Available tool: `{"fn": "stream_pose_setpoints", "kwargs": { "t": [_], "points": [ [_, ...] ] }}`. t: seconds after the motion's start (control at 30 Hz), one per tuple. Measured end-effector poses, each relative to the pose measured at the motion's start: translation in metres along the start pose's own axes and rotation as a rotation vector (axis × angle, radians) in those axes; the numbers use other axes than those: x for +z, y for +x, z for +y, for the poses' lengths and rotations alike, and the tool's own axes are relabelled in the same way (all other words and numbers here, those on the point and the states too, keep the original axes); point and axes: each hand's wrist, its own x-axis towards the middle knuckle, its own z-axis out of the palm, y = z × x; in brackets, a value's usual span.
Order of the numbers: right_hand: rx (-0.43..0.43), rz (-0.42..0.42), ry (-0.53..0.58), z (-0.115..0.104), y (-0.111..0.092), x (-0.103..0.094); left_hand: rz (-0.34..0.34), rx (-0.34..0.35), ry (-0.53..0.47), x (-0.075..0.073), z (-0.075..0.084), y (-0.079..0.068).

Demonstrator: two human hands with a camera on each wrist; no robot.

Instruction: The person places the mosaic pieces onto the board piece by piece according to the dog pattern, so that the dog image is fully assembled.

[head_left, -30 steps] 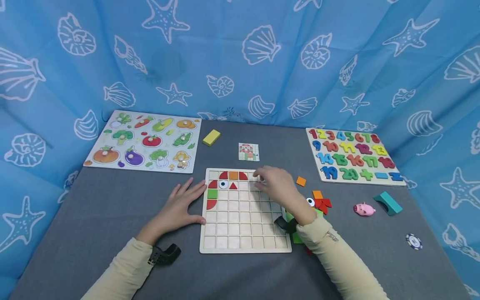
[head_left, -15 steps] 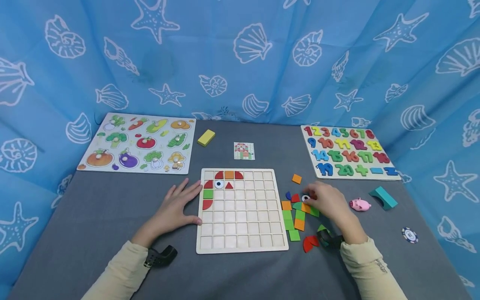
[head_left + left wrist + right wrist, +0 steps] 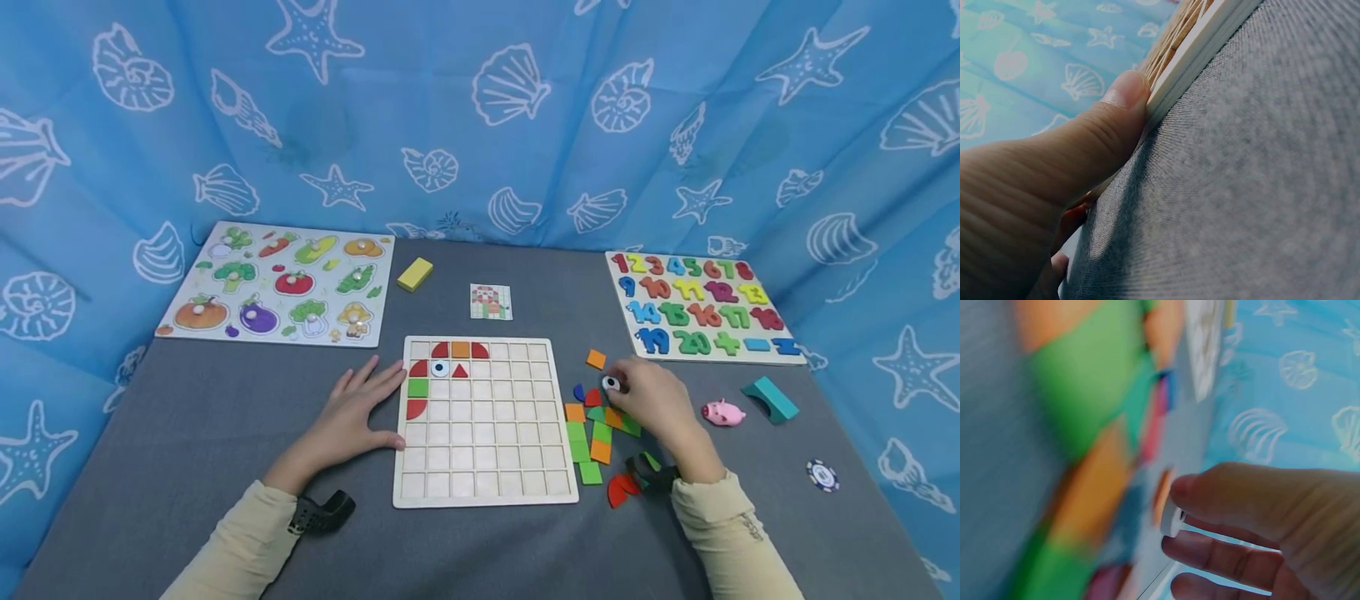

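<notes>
A wooden grid board (image 3: 480, 450) lies in the middle of the table, with red, orange and green pieces and a round eye piece (image 3: 440, 367) in its upper left squares. Fingers spread, my left hand (image 3: 352, 421) touches the board's left edge; its thumb (image 3: 1127, 94) presses that edge in the left wrist view. To the right of the board, my right hand (image 3: 654, 398) pinches a second round eye piece (image 3: 611, 383) between thumb and finger, as the right wrist view also shows. Loose green squares (image 3: 579, 450), orange squares (image 3: 600, 451) and red quarter circles (image 3: 618, 492) lie below it.
A small pattern card (image 3: 491, 302) and a yellow block (image 3: 415, 273) are behind the board. A vegetable puzzle (image 3: 277, 283) lies back left, a number puzzle (image 3: 701, 307) back right. A pink pig (image 3: 723, 412), teal arch (image 3: 771, 399) and chip (image 3: 822, 475) are far right.
My right hand has left the board's upper right and moved to the loose pieces, where it has picked up an eye piece. The left hand has stayed at the board's edge.
</notes>
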Motion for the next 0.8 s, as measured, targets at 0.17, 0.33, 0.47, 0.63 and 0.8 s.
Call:
{"fn": "stream_pose_setpoints", "kwargs": {
  "t": [0.17, 0.33, 0.47, 0.63, 0.8],
  "points": [
    [-0.126, 0.088, 0.023, -0.044, 0.018, -0.001, -0.003, -0.001, 0.003, -0.001, 0.000, -0.001],
    [-0.299, 0.087, 0.025, -0.094, 0.037, 0.010, -0.004, -0.009, 0.007, -0.001, 0.000, -0.004],
    [-0.391, 0.082, -0.013, -0.117, 0.049, 0.020, 0.003, 0.001, 0.011, 0.001, -0.001, -0.002],
    [-0.437, 0.036, -0.049, -0.133, 0.058, 0.027, 0.002, 0.001, 0.005, 0.002, -0.001, -0.001],
    [-0.431, 0.022, -0.052, -0.138, 0.059, 0.028, 0.002, 0.003, -0.001, 0.002, 0.000, 0.000]
  ]
}}
